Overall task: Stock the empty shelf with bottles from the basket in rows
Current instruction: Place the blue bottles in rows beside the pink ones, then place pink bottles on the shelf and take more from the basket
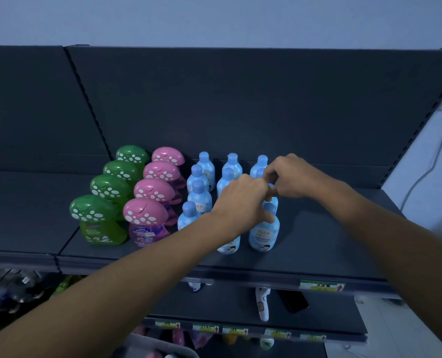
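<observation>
A dark grey shelf (318, 236) holds front-to-back rows of bottles: green mushroom-cap bottles (102, 220), pink mushroom-cap bottles (145, 223), then three rows of light blue bottles (198, 195). My left hand (238, 200) is closed over the top of the front blue bottle (229, 245) of the middle row, hiding its cap. My right hand (292, 177) pinches the cap of a blue bottle further back in the right-hand row, just behind the front bottle (265, 233). The two hands touch at the fingertips. The basket's grey rim (163, 344) shows at the bottom edge.
The shelf's right part is bare up to the slotted upright (421, 125). The lower shelf carries a white handheld device (262, 303) and a black phone (295, 301). Price tags (320, 285) line the shelf fronts. Clear plastic bottles (8, 290) lie below left.
</observation>
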`<state>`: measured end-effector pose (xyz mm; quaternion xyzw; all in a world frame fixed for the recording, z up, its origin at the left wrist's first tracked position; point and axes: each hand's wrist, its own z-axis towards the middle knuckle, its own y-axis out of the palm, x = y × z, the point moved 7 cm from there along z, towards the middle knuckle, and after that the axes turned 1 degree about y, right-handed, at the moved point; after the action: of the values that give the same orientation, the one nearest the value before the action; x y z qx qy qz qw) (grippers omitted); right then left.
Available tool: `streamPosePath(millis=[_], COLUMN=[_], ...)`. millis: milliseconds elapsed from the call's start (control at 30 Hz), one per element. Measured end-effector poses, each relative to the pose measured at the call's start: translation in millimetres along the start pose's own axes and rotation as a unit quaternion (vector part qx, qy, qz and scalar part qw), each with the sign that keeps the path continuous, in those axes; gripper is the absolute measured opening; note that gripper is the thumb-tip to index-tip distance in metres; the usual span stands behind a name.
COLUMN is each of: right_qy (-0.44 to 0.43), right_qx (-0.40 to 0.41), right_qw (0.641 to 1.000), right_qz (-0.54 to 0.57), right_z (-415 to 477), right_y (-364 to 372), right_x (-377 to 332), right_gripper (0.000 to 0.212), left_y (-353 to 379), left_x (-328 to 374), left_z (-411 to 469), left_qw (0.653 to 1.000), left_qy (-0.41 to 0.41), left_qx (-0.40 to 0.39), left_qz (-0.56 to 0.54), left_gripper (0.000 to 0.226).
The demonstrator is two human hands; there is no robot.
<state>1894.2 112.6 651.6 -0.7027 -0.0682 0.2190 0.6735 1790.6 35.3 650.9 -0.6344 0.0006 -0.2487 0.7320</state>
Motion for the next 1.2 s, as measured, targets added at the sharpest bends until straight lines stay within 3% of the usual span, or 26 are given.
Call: streamPosePath(millis=[67, 133, 167, 300, 600, 900, 1200], right_qy=[0.013, 0.025, 0.029, 0.037, 0.047, 0.076, 0.112], right_qx=[0.004, 0.023, 0.033, 0.059, 0.049, -0.051, -0.157], right_qw=[1.0, 0.998, 0.998, 0.996, 0.996, 0.996, 0.98], right_qz=[-0.025, -0.046, -0.052, -0.059, -0.056, -0.022, 0.047], right_z=[-6, -12, -16, -30, -78, -122, -152], right_y=[-5, -16, -22, -41, -9, 101, 275], right_x=[-5, -14, -21, -55, -174, -264, -282], right_gripper=[0.011, 0.022, 0.025, 0.023, 0.018, 0.017, 0.02], left_y=[-9, -18, -24, -51, -83, -44, 101], left_x=[-6, -17, -21, -44, -110, -194, -273], left_z=[-3, -8, -12, -36, -125, -232, -321], left_qw=[1.0, 1.0, 1.0, 0.999, 1.0, 0.992, 0.958], left_qy=[-0.006, -0.015, -0.015, -0.006, -0.01, -0.047, -0.109], left_qx=[0.008, 0.013, 0.02, 0.046, -0.017, -0.117, -0.264], left_qz=[0.008, 0.007, 0.009, 0.007, -0.011, 0.01, 0.016], left_gripper=[0.018, 0.024, 0.015, 0.016, 0.02, 0.02, 0.021])
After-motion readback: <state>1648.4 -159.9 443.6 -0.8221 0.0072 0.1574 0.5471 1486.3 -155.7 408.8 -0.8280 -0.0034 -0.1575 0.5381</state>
